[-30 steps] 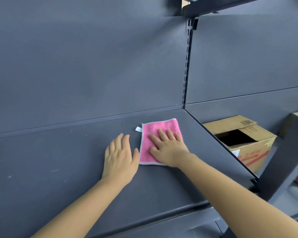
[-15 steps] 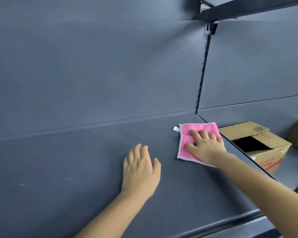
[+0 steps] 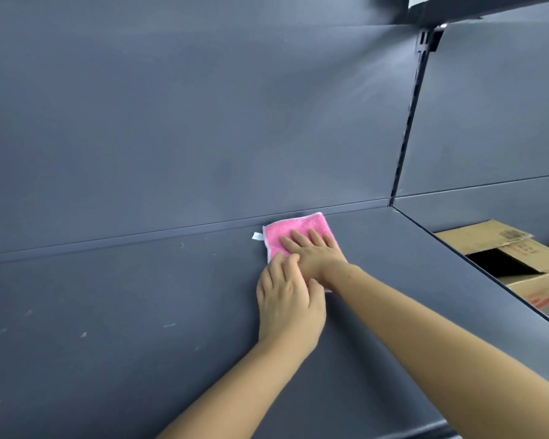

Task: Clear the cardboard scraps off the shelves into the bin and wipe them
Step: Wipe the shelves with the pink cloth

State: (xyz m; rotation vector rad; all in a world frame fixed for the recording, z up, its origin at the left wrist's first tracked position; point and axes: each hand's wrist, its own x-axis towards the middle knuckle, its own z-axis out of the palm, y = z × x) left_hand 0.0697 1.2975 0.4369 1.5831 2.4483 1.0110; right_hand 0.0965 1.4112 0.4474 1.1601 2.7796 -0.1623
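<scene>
Shelving in dark grey metal fills the view: one flat grey shelf board (image 3: 124, 359), one grey back panel (image 3: 203, 122) behind it and one black slotted upright (image 3: 409, 122) at the right end of the panel. One cloth is present, a square pink terry wiping cloth with a white hem (image 3: 298, 228). It lies flat on the board with its far edge against the seam where board meets back panel, and one small white label tag (image 3: 257, 236) sticks out from its left corner. Two bare hands are at work. The right hand (image 3: 314, 253) lies palm down on the cloth's near half with its fingers straight and spread, pressing it to the board without curling round it; the far strip of the cloth shows beyond the fingertips. The left hand (image 3: 290, 305) lies flat on the bare board just to the near left of the cloth, relaxed and holding nothing. Its fingertips reach the cloth's near left corner and touch the right hand by the thumb. Several small pale flecks (image 3: 169, 325) dot the board to the left of the hands; what they are cannot be told. One brown cardboard box with red print (image 3: 488, 245), its top open, sits below and beyond the board's right edge, well apart from the cloth.
</scene>
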